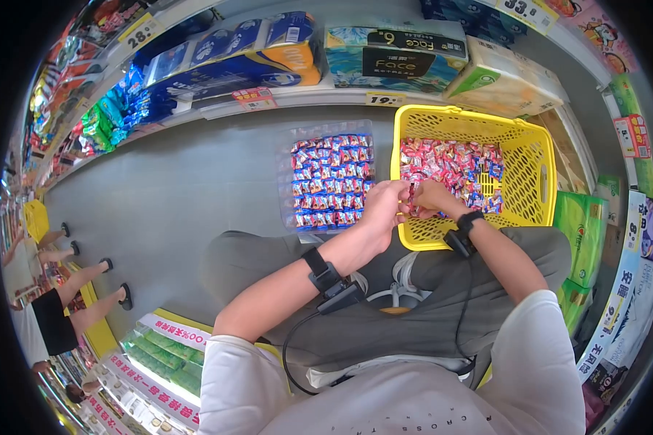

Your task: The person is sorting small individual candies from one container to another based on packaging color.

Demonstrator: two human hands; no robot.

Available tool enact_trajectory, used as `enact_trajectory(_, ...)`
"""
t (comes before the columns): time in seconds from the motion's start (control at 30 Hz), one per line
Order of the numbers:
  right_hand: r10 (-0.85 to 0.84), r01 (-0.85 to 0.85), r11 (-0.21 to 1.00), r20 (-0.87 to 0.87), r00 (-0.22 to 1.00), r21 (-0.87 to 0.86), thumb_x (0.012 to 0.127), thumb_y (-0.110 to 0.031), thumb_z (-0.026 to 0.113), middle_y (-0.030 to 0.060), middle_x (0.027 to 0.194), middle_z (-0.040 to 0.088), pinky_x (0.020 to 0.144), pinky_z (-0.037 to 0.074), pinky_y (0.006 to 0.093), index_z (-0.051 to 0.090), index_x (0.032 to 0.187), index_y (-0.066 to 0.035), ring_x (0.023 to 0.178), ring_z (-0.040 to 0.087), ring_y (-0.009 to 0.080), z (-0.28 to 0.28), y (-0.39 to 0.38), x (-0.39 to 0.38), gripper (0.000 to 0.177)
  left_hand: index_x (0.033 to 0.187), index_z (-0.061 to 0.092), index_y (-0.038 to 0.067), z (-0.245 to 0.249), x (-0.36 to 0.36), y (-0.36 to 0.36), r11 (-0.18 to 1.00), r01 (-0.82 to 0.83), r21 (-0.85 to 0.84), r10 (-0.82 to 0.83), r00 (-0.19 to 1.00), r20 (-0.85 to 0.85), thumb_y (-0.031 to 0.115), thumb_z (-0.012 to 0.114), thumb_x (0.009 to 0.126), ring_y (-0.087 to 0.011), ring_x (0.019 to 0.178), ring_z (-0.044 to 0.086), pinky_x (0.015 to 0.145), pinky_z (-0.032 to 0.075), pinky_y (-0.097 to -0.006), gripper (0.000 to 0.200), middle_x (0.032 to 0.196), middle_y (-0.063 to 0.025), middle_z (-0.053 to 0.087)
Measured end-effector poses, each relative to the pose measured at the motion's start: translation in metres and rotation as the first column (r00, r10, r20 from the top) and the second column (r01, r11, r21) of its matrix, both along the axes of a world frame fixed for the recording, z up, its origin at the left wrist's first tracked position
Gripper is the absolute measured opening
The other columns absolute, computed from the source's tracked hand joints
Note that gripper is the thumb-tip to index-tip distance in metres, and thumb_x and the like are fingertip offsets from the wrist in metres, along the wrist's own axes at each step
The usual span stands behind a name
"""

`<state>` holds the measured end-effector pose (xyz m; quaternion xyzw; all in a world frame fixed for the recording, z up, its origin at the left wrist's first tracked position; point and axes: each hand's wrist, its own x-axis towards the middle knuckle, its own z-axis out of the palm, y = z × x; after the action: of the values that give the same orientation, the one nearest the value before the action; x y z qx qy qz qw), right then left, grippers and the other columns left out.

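Where: the candy (pixel 412 194) sits over the yellow basket (pixel 450 114), at its near rim.
Hands: our left hand (pixel 382 206) and right hand (pixel 434 199) both pinch it.
Handling: we judge it light, crinkly and slippery, best gripped by the wrapper's ends.

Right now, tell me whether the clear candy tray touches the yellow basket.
Apart. The head view shows a strip of grey floor between the clear candy tray and the yellow basket, above the left hand.

Yellow shelf-edge price tags: upper-left tag (pixel 139 30), "28"; centre tag (pixel 384 98), "19"; upper-right tag (pixel 526 10), "33". Black-labelled tissue pack (pixel 403 54): brand "Face", numeral "6". Lower-left shelf strip (pixel 175 335): "00%", seen inverted. Remaining print illegible.
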<state>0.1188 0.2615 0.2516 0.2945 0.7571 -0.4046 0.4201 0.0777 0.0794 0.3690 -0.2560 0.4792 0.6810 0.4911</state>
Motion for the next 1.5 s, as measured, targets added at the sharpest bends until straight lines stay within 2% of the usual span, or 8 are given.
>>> enact_trajectory(0.2, -0.561, 0.485, 0.808, -0.185, 0.807, -0.334, 0.094, -0.032, 0.064, 0.0073, 0.061, 0.063, 0.045, 0.052, 0.0239, 0.065, 0.077, 0.002, 0.05, 0.063, 0.0119, 0.078, -0.025, 0.008, 0.038, 0.108, 0.06, 0.007, -0.01, 0.001, 0.0, 0.994, 0.003, -0.105, -0.029, 0.97, -0.243, 0.019, 0.065, 0.09, -0.01, 0.076, 0.055, 0.07, 0.045, -0.0265, 0.022, 0.094, -0.0001, 0.061)
enact_trajectory(0.4, -0.711, 0.6, 0.686, -0.201, 0.674, -0.411, 0.093, -0.044, 0.063, -0.0009, 0.057, 0.052, 0.038, 0.027, 0.0217, 0.058, 0.071, -0.005, 0.042, 0.043, 0.0061, 0.116, -0.046, 0.009, 0.044, 0.11, 0.062, 0.001, -0.02, 0.001, -0.004, 0.995, 0.095, 0.027, -0.081, 0.944, -0.32, 0.017, 0.071, 0.09, -0.0119, 0.086, 0.062, 0.078, 0.05, -0.0278, 0.027, 0.096, -0.0059, 0.067)
enact_trajectory(0.5, -0.805, 0.663, 0.581, -0.211, 0.555, -0.473, 0.093, -0.042, 0.064, -0.0016, 0.053, 0.048, 0.036, 0.027, 0.0227, 0.058, 0.068, -0.005, 0.04, 0.041, 0.0061, 0.111, -0.061, 0.006, 0.044, 0.107, 0.064, 0.001, -0.013, -0.002, -0.007, 0.997, 0.062, 0.049, -0.043, 0.945, -0.325, 0.017, 0.072, 0.089, -0.0129, 0.087, 0.063, 0.081, 0.051, -0.0279, 0.026, 0.097, -0.0066, 0.068)
enact_trajectory(0.73, -0.82, 0.637, 0.544, -0.186, 0.541, -0.546, 0.092, -0.044, 0.065, 0.0008, 0.065, 0.057, 0.037, 0.033, 0.0212, 0.061, 0.078, -0.005, 0.043, 0.048, 0.0067, 0.111, -0.063, 0.002, 0.042, 0.103, 0.065, -0.002, 0.003, 0.003, -0.013, 0.996, 0.061, 0.061, -0.028, 0.899, -0.438, 0.011, 0.065, 0.094, -0.0121, 0.087, 0.064, 0.082, 0.053, -0.0273, 0.016, 0.097, -0.0078, 0.067)
enact_trajectory(0.8, -0.833, 0.65, 0.504, -0.122, 0.539, -0.569, 0.092, -0.042, 0.064, 0.0034, 0.071, 0.061, 0.04, 0.038, 0.0205, 0.062, 0.086, -0.003, 0.046, 0.052, 0.0076, 0.116, -0.063, 0.001, 0.04, 0.102, 0.065, -0.002, -0.01, 0.003, -0.013, 0.996, -0.085, 0.005, 0.079, 0.901, -0.426, 0.011, 0.062, 0.095, -0.0115, 0.085, 0.064, 0.08, 0.054, -0.026, 0.015, 0.095, -0.0073, 0.067)
enact_trajectory(1.07, -0.885, 0.59, 0.412, -0.15, 0.441, -0.695, 0.096, -0.015, 0.059, 0.002, 0.084, 0.064, 0.058, 0.046, 0.0211, 0.062, 0.103, -0.004, 0.065, 0.057, 0.0066, 0.093, -0.061, 0.007, 0.014, 0.108, 0.057, 0.0, -0.029, 0.008, -0.012, 0.977, -0.212, 0.013, 0.206, 0.931, -0.301, 0.011, 0.057, 0.098, -0.0126, 0.081, 0.063, 0.075, 0.055, -0.0258, 0.015, 0.097, -0.0078, 0.064)
enact_trajectory(1.37, -0.908, 0.641, 0.367, -0.11, 0.404, -0.674, 0.095, -0.018, 0.061, 0.0019, 0.085, 0.063, 0.057, 0.045, 0.0228, 0.058, 0.111, -0.006, 0.064, 0.055, 0.0073, 0.097, -0.067, 0.007, 0.02, 0.104, 0.057, 0.002, -0.044, 0.01, -0.019, 0.965, -0.259, -0.045, 0.235, 0.926, -0.295, 0.011, 0.058, 0.098, -0.012, 0.075, 0.061, 0.068, 0.053, -0.0254, 0.012, 0.094, -0.0074, 0.063)
enact_trajectory(1.5, -0.908, 0.686, 0.279, 0.048, 0.416, -0.671, 0.093, -0.02, 0.059, -0.0027, 0.079, 0.055, 0.058, 0.041, 0.0245, 0.056, 0.106, -0.011, 0.063, 0.048, 0.0088, 0.092, -0.063, 0.008, 0.016, 0.107, 0.055, 0.005, -0.091, -0.022, -0.034, 0.735, -0.621, -0.272, 0.558, 0.782, -0.277, 0.011, 0.053, 0.099, -0.011, 0.059, 0.052, 0.051, 0.047, -0.0283, 0.01, 0.08, -0.0041, 0.057)
